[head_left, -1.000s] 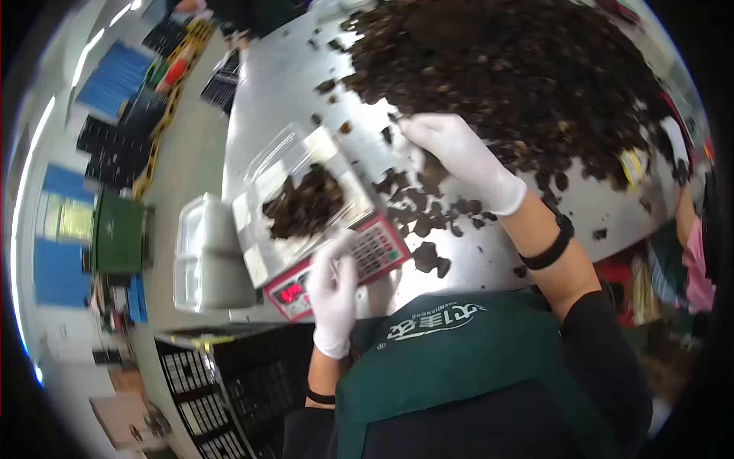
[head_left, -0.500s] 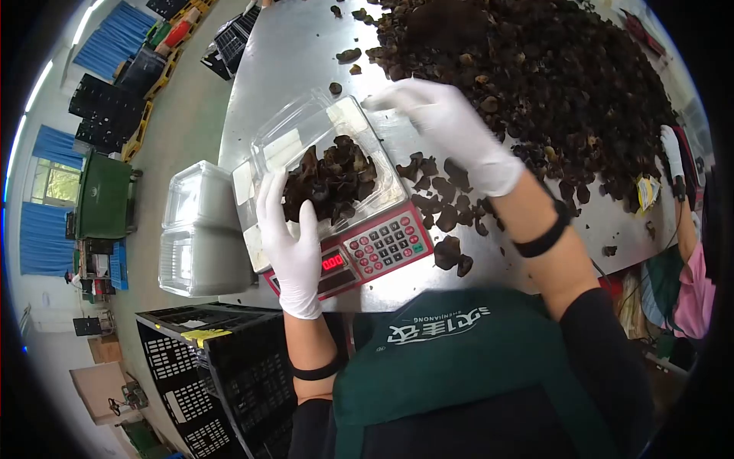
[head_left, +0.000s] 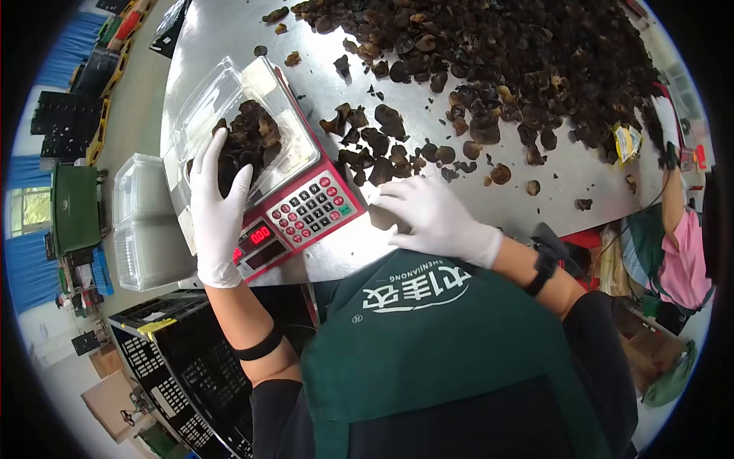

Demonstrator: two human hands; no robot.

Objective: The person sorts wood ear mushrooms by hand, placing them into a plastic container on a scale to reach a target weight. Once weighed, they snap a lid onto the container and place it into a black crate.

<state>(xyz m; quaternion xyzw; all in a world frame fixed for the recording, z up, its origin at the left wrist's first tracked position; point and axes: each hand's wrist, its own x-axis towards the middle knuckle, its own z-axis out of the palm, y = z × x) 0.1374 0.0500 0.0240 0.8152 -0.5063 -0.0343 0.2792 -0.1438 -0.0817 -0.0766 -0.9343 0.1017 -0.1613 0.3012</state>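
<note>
At left, curled dark-brown pieces (head_left: 257, 131) in a clear plastic tray (head_left: 287, 147) are cupped by the white-gloved left hand (head_left: 215, 213), fingers parted; at centre, any grip by the white-gloved right hand (head_left: 437, 217) cannot be told. Portioning seems underway; light pinching is called for.

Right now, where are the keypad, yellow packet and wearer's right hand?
Keypad (head_left: 310, 210), head view, middle buttons.
Yellow packet (head_left: 627, 143), head view, its middle.
Wearer's right hand (head_left: 434, 218), head view, back of the glove.

White-gloved left hand (head_left: 218, 214) at the dark, crinkled fungus (head_left: 258, 134) in the clear plastic box (head_left: 205, 96)! White-gloved right hand (head_left: 436, 220) sits near loose brown pieces (head_left: 390, 121).
</note>
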